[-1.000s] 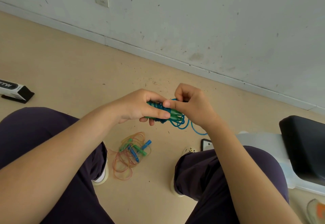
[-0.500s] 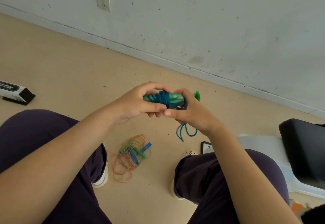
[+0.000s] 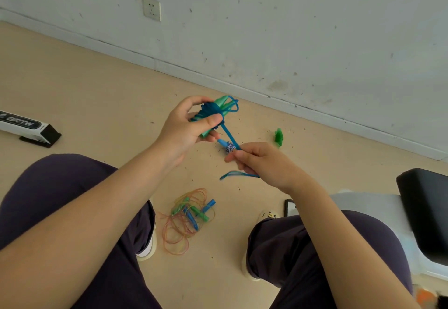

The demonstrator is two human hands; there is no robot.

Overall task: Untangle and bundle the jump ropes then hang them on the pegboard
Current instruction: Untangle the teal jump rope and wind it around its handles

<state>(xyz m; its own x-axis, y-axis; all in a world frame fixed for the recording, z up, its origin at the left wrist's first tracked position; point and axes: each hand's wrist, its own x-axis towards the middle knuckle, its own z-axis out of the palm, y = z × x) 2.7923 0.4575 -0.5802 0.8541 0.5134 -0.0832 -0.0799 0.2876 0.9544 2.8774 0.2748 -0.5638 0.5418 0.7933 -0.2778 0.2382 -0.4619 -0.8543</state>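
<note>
My left hand (image 3: pixel 188 126) grips a blue jump rope bundle (image 3: pixel 214 111), its cord wound around green handles, thumb pressing on the windings. My right hand (image 3: pixel 263 164) pinches the loose blue cord (image 3: pixel 230 136) that runs taut down from the bundle; a short loop of the cord's end (image 3: pixel 236 174) sticks out to the left below my fingers. A tangled pile of orange and yellow jump ropes (image 3: pixel 188 219) with green and blue handles lies on the floor between my legs. No pegboard is in view.
I sit above a beige floor by a white wall with a socket (image 3: pixel 152 8). A white and black box (image 3: pixel 26 128) lies at left. A small green piece (image 3: pixel 278 137) and a blue striped object (image 3: pixel 226 146) lie on the floor. A black seat (image 3: pixel 426 209) stands right, a phone (image 3: pixel 289 208) beside it.
My hands have moved apart: the right hand has pulled the cord down and right away from the bundle, drawing it taut. The left hand has tilted the bundle upward.
</note>
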